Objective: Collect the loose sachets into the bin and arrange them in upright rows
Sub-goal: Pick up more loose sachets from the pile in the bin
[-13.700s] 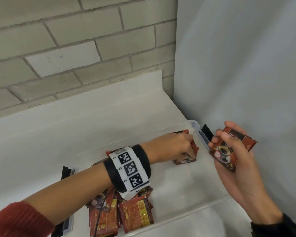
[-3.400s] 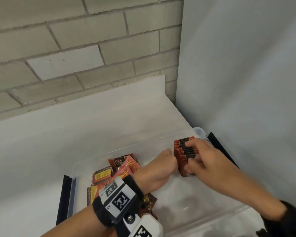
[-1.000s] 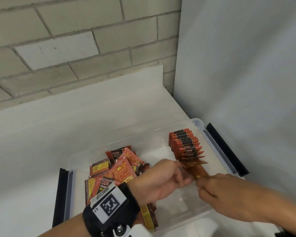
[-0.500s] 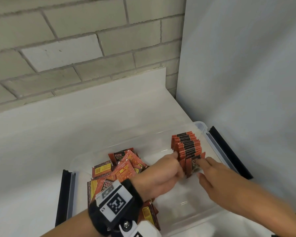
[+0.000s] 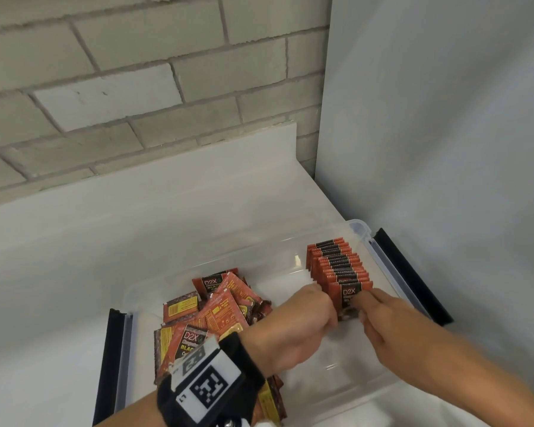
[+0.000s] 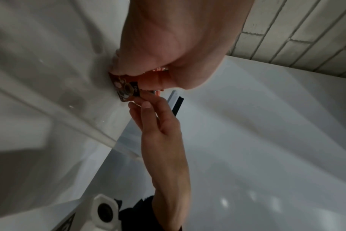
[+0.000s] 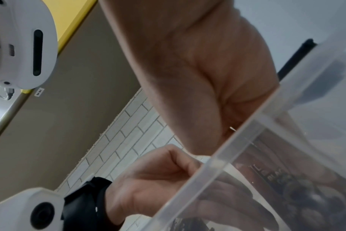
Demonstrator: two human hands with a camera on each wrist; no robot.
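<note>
Head view: a clear plastic bin (image 5: pixel 379 260) with black side latches sits on the white worktop (image 5: pixel 105 235) in the corner of a brick wall. Along its right side stands a row of upright sachets (image 5: pixel 336 266), red with black bands. The left hand (image 5: pixel 293 328) pinches the left edge of the front sachet (image 5: pixel 349 295), and the right hand (image 5: pixel 392 318) pinches its right edge, holding it upright against the row. A loose pile of sachets (image 5: pixel 216 312) lies flat at the bin's left side, partly under the left wrist.

Left wrist view: the left hand (image 6: pixel 168 46) has its fingers curled onto the front sachet (image 6: pixel 126 89), while fingertips (image 6: pixel 146 104) of the right hand (image 6: pixel 160 125) touch the sachet's lower corner.

Right wrist view: the bin's rim (image 7: pixel 213 168) cuts across; the right hand (image 7: pixel 217 86) reaches over it, its fingers blurred behind the plastic, and the left hand (image 7: pixel 158 176) shows with curled fingers.
</note>
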